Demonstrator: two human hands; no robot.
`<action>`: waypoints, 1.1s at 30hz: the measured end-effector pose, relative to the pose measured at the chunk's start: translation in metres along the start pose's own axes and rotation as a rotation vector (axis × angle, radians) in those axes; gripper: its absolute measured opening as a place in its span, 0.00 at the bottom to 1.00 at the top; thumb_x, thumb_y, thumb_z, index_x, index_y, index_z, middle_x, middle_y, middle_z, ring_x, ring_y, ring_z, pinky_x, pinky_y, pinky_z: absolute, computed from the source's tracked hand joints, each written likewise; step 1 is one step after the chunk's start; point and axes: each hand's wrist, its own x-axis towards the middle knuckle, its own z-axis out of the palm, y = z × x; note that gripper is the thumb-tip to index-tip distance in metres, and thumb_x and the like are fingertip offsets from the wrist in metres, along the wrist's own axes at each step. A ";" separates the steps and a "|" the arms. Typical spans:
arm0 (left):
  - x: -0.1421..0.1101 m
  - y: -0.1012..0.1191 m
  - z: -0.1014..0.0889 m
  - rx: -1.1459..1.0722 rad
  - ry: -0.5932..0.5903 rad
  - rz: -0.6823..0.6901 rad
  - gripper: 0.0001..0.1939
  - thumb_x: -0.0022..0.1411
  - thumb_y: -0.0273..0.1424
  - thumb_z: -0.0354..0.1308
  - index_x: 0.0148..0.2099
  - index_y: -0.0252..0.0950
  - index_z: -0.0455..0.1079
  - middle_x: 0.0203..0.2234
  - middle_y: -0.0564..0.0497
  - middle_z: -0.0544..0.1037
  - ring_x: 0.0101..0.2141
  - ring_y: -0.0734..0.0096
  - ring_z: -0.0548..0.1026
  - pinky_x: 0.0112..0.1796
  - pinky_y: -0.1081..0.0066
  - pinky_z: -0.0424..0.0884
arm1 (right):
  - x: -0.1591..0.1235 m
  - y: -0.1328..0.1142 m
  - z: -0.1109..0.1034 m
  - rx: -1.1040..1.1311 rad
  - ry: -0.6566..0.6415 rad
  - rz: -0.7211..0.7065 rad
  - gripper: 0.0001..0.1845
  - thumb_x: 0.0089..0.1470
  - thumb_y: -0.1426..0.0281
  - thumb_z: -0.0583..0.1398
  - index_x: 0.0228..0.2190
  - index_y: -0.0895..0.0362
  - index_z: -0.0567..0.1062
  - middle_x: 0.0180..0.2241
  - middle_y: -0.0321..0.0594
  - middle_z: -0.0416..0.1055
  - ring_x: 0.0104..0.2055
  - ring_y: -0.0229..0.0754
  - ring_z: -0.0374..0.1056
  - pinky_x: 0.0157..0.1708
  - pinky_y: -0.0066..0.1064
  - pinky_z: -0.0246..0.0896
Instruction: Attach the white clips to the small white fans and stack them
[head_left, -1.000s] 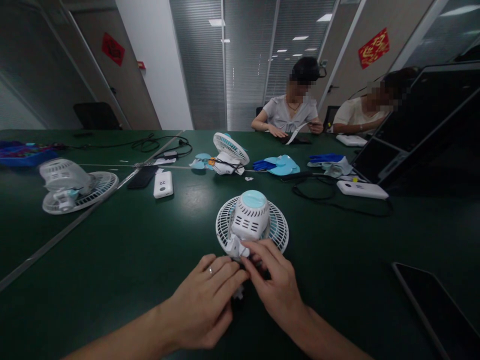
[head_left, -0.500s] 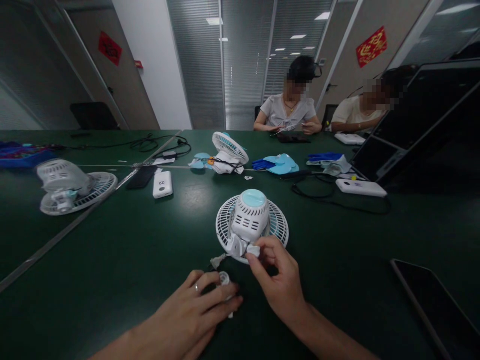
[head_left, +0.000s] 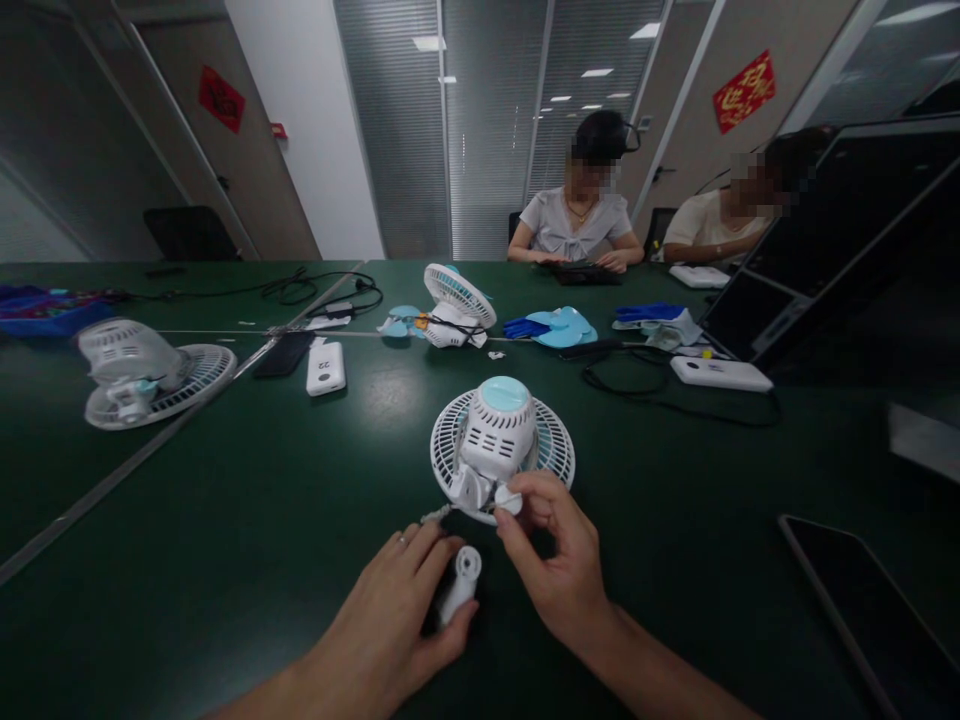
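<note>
A small white fan (head_left: 499, 430) with a light-blue cap lies grille-down on the dark green table before me. My right hand (head_left: 555, 545) pinches a small white plastic piece (head_left: 508, 499) between thumb and fingertips at the near edge of the fan. Just left of it, my left hand (head_left: 409, 600) is closed round a white clip-like part (head_left: 459, 585) with a round, ringed end that faces up. The power plug (head_left: 436, 514) of the fan lies partly behind the left fingers. The lower side of the white part is hidden by the hand.
Another fan (head_left: 150, 372) lies at the left and a third fan (head_left: 457, 310) farther back. White power banks (head_left: 325, 368), light-blue blades (head_left: 566, 327), gloves (head_left: 660, 322) and cables lie across the table. A phone (head_left: 862, 610) rests at right. Two people (head_left: 577, 225) sit opposite.
My left hand has turned the white part, so its ringed end and body now show between thumb and fingers. The right hand keeps its pinch at the fan with hardly any movement.
</note>
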 end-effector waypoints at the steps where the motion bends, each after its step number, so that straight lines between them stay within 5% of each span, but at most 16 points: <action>1: -0.001 0.001 0.003 -0.049 0.001 0.016 0.23 0.62 0.29 0.63 0.59 0.42 0.69 0.53 0.42 0.78 0.50 0.48 0.79 0.50 0.47 0.80 | 0.000 0.000 0.000 0.001 0.003 -0.007 0.12 0.64 0.73 0.62 0.49 0.51 0.72 0.41 0.39 0.74 0.35 0.40 0.75 0.33 0.29 0.74; 6: -0.009 -0.008 0.000 -0.392 0.114 -0.019 0.25 0.66 0.27 0.58 0.62 0.48 0.62 0.47 0.49 0.79 0.42 0.65 0.80 0.43 0.66 0.79 | 0.000 0.000 -0.002 -0.001 0.006 -0.019 0.11 0.64 0.72 0.62 0.48 0.51 0.72 0.42 0.39 0.73 0.35 0.40 0.75 0.32 0.28 0.74; 12: 0.011 -0.009 -0.003 -0.691 0.233 -0.202 0.13 0.70 0.36 0.57 0.54 0.42 0.62 0.38 0.51 0.76 0.34 0.69 0.75 0.34 0.72 0.73 | 0.001 -0.002 -0.002 0.028 -0.009 0.004 0.11 0.65 0.71 0.63 0.49 0.51 0.73 0.41 0.40 0.78 0.36 0.42 0.78 0.33 0.30 0.78; 24: 0.043 0.001 0.001 -0.807 0.240 -0.280 0.14 0.69 0.35 0.57 0.51 0.42 0.55 0.40 0.51 0.76 0.38 0.68 0.75 0.35 0.71 0.70 | 0.004 -0.002 0.001 0.026 -0.048 0.047 0.11 0.64 0.72 0.64 0.48 0.51 0.74 0.47 0.41 0.81 0.44 0.45 0.81 0.39 0.32 0.78; 33: 0.039 -0.004 0.012 -0.799 0.318 -0.232 0.22 0.68 0.37 0.60 0.59 0.43 0.56 0.50 0.47 0.75 0.50 0.62 0.77 0.51 0.62 0.78 | 0.003 -0.002 0.002 0.092 -0.052 0.095 0.13 0.67 0.72 0.62 0.52 0.49 0.72 0.51 0.41 0.81 0.51 0.46 0.80 0.45 0.34 0.78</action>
